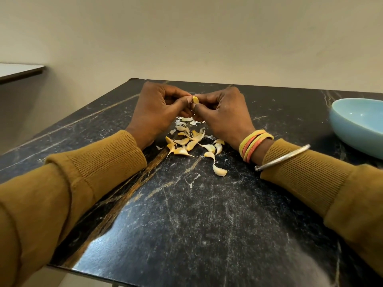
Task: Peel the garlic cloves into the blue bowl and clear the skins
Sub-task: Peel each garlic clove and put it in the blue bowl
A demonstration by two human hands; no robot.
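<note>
Garlic is held at the far middle of the dark, marble-veined surface [196, 214]. One yellowish garlic clove [195, 99] is pinched between both hands and raised a little above the surface. The left hand [159, 112] is curled, with its thumb and fingers [178, 93] closed on the clove's left side. The right hand [223, 114] is curled likewise and grips the clove from the right, so that the fingertips of both hands meet around it.

Just below the hands, between the two wrists, a loose pile of cloves [190, 141] is spread on the surface, mixed with thin pale skins [182, 121]. Whether every piece in the pile is peeled cannot be told. A single clove [220, 170] lies apart from the pile, on its near side.

The blue bowl [352, 137] is set at the right, well apart from the pile and beyond the right forearm, and is partly cut off by the frame edge.

Both forearms are covered by mustard ribbed sleeves [103, 162] and are rested on the surface. Yellow and orange thread bands [255, 145] are worn on the right wrist, and a metal bangle [284, 157] sits over the cuff. A pale wall [207, 38] is seen behind, and the corner of a light-topped table [18, 72] at the left edge.
</note>
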